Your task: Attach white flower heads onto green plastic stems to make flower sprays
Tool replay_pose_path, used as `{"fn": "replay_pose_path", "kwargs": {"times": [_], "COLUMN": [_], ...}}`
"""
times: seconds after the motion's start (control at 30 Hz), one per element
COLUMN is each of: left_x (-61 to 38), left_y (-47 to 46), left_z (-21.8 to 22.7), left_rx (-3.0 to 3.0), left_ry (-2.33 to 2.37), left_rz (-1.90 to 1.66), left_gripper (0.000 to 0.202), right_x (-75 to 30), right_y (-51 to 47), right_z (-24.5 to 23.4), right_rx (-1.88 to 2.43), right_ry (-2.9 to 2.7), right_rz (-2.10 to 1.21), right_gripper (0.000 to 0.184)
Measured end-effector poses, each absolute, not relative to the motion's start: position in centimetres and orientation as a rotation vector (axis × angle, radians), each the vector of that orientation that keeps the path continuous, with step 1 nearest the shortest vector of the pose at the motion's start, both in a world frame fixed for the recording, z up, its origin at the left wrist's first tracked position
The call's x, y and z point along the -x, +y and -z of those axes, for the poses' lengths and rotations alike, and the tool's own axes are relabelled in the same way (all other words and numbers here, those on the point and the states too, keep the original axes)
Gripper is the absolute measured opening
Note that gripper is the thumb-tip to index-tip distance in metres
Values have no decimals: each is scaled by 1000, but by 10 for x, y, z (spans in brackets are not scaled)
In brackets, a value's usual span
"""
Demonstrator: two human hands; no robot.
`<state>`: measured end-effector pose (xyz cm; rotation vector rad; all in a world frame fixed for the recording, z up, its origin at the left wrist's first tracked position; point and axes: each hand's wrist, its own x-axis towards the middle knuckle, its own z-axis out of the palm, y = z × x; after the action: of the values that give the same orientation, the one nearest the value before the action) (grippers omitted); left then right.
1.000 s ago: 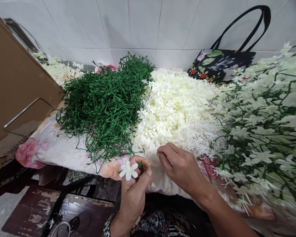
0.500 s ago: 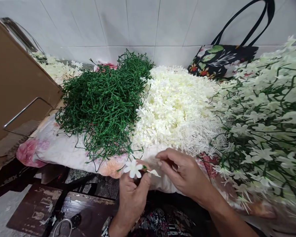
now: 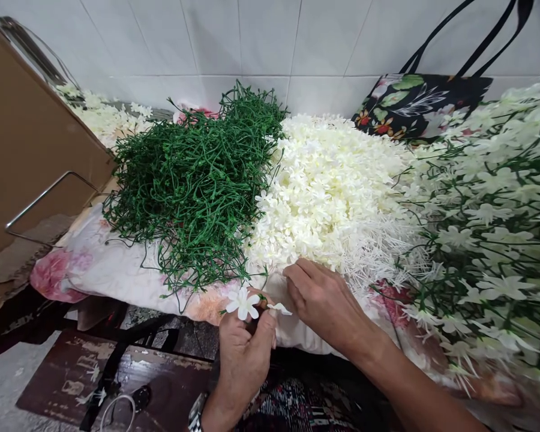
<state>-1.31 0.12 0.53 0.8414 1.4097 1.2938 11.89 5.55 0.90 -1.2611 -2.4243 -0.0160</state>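
My left hand (image 3: 244, 349) is closed round a thin green stem that carries a white plastic flower (image 3: 242, 303) and a second white blossom (image 3: 281, 308) at its tip. My right hand (image 3: 324, 300) hovers just right of it, fingers curled at the near edge of a big heap of loose white flowers (image 3: 328, 186); whether anything is pinched in it is hidden. A heap of bare green stems (image 3: 193, 180) lies to the left of the white heap, both on a floral cloth (image 3: 99, 270).
A pile of finished green-and-white sprays (image 3: 490, 228) fills the right side. A black floral tote bag (image 3: 420, 105) leans on the tiled wall behind. A brown cardboard panel (image 3: 22, 144) with a metal wire frame stands at left. A dark board (image 3: 94, 378) lies below.
A second white blossom now sits on the stem in my left hand. My right hand moved up from the stem to the edge of the white flower heap.
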Motion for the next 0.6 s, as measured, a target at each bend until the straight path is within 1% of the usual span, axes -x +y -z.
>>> {"fn": "replay_pose_path", "kwargs": {"times": [0.23,0.43,0.5,0.6], "left_x": [13,7,7,7], "left_y": [-2,-1,-1,-1], "left_z": [0,-6,-7,-8], "left_rx": [-817,-804,-829,-866], "left_ry": [1274,1358,1391,1415], "left_rz": [-1331,-1333,-1325,-1310], "left_gripper": [16,14,14,13], "right_x": [-146,-163,-163,-155], "right_y": [34,22,22,23], "right_z": [-15,-23,-24,-23], "right_rx": [1264,1273,1243,1224], "right_ry": [-2424,-2400,-2329,-2319], "right_rz": [-122,-275,-278,-192], "right_gripper": [25,28,28,22]}}
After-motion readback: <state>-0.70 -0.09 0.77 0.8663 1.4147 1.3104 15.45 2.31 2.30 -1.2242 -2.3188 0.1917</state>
